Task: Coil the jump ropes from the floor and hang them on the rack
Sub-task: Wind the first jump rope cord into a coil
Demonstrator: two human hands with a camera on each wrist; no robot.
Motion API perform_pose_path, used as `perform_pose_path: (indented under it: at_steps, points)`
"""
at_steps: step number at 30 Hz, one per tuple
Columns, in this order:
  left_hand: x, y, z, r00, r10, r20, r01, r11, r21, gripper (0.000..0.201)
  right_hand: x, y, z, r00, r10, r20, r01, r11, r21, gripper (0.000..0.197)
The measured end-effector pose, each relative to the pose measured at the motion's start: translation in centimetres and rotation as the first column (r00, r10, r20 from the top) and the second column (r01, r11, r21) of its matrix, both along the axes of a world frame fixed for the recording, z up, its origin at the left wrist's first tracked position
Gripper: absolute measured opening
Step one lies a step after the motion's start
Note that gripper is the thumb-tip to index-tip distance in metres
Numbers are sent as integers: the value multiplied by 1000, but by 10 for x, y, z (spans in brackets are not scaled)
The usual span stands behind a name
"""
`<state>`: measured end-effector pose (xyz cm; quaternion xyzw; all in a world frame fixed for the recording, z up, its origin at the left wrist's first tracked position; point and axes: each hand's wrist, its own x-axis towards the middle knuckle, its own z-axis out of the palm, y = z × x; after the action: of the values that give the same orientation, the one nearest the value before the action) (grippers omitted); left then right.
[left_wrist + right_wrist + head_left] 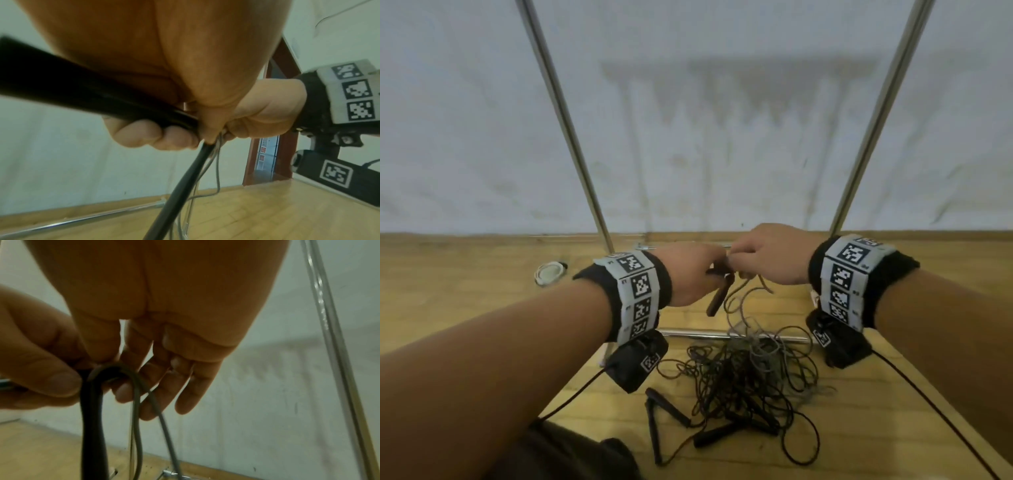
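My two hands meet low in front of the rack. My left hand grips a jump rope's dark handles, which hang down from it; one black handle crosses the left wrist view. My right hand pinches the thin grey cord, which loops over its fingers right beside the left thumb. The cord trails down to a tangled pile of ropes on the wooden floor. More black handles lie at the pile's near edge.
The rack's two metal uprights rise against a white wall, and its base bar lies across the floor behind the pile. A small white round object sits on the floor at the left. A doorway shows at the right.
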<state>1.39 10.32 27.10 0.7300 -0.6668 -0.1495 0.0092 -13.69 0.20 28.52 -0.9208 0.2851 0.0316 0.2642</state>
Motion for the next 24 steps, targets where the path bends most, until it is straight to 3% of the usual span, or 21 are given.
perform_pose_path:
  at_steps: [3, 8, 11, 12, 14, 16, 20, 24]
  points:
    - [-5, -1, -6, 1000, 3, -10, -3, 999, 36, 25, -11, 2, 6, 1000, -3, -24, 3, 1000, -9, 14]
    - [-4, -4, -10, 917, 65, -394, -68, 998, 7, 11, -18, 8, 3, 988, -90, 129, 93, 996, -17, 16]
    - [0, -7, -7, 841, 65, -536, -121, 990, -71, 13, -23, 7, 8, 962, -162, 219, 141, 984, 110, 14]
    - [1, -8, -4, 771, 77, -632, -158, 985, -73, 14, -25, 6, 9, 950, -185, 252, 144, 974, 173, 13]
    - [2, -9, 6, 547, 84, -833, -231, 972, -53, 23, -28, 2, 7, 919, -249, 306, 142, 932, 332, 18]
    - [4, -11, 21, 336, 53, -940, -296, 954, -52, 36, -30, -5, 0, 913, -277, 298, 133, 895, 425, 28]
    - [20, -17, 42, 58, -24, -998, -412, 910, -46, 53, -40, -24, -38, 975, -201, 94, 157, 922, 354, 38]
    - [43, -26, 41, -187, -74, -980, -580, 813, 49, 45, -59, -53, -74, 958, -263, -111, 285, 891, 354, 38]
